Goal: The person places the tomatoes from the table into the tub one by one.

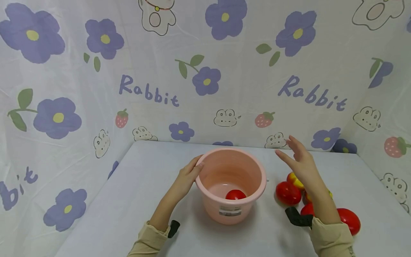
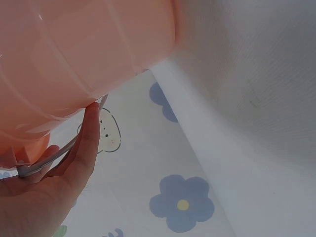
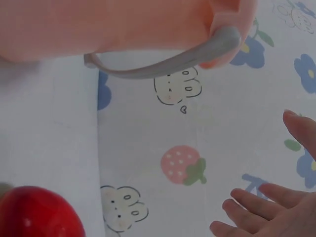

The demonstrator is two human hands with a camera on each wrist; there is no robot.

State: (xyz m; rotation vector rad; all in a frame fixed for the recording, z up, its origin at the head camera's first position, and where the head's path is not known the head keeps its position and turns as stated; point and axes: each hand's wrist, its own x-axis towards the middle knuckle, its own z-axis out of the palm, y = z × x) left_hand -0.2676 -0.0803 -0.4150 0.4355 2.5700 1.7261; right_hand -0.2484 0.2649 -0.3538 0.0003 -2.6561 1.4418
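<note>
A pink plastic bucket (image 1: 213, 210) stands on the white table with a red round fruit (image 1: 236, 194) at its bottom. My left hand (image 1: 187, 178) grips the bucket's left rim, thumb over the edge and fingers against the outer wall. In the left wrist view, those fingers (image 2: 89, 136) lie by the grey handle (image 2: 54, 157). Right of the bucket, my right hand (image 1: 303, 164) is raised in the air with its fingers spread and nothing in it. Below that hand lie a shiny red fruit (image 1: 288, 193) and a yellow-and-red fruit (image 1: 294, 180).
More red fruit (image 1: 350, 221) lies on the right of the table, partly hidden by my right forearm. A printed cloth (image 1: 244, 96) with flowers and rabbits hangs behind the table and along both sides. The bucket's grey handle (image 3: 148, 70) hangs down its far side.
</note>
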